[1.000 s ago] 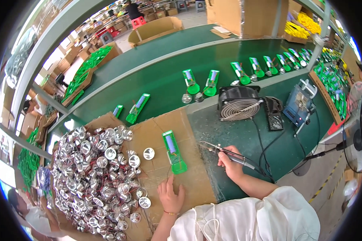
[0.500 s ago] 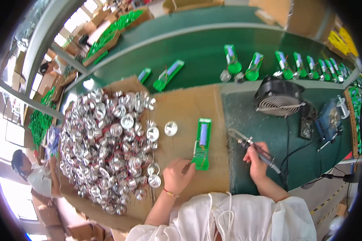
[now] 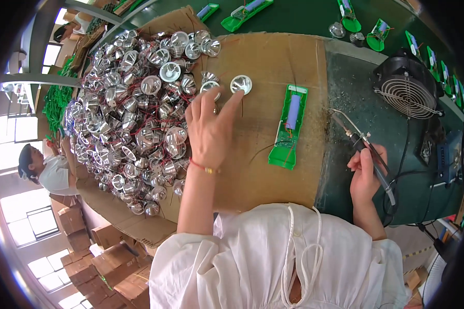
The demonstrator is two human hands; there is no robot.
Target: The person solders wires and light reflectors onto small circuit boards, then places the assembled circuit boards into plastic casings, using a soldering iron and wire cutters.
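My left hand (image 3: pixel 207 129) is open, fingers apart, over the cardboard sheet (image 3: pixel 263 56). Its fingertips come up against a single silvery reflector lamp head (image 3: pixel 241 84); I cannot tell whether they touch it. A large heap of similar lamp heads (image 3: pixel 134 118) lies just left of that hand. My right hand (image 3: pixel 365 175) is closed round a soldering iron (image 3: pixel 379 170), its thin tip pointing up and left. Between the hands lies a green plastic housing (image 3: pixel 282 157) with a purple battery cell (image 3: pixel 293 110), a small circuit board and loose wires.
A black fan with a round grille (image 3: pixel 408 95) stands right of the cardboard, near a blue box-shaped unit (image 3: pixel 449 157) and black cables. More green housings (image 3: pixel 349 20) line the far side. On the left, another person (image 3: pixel 56 167) works beside stacked cartons (image 3: pixel 118 265).
My left hand has let go of the green housing and moved up and left to the single lamp head. The view has shifted; the soldering iron stays in my right hand.
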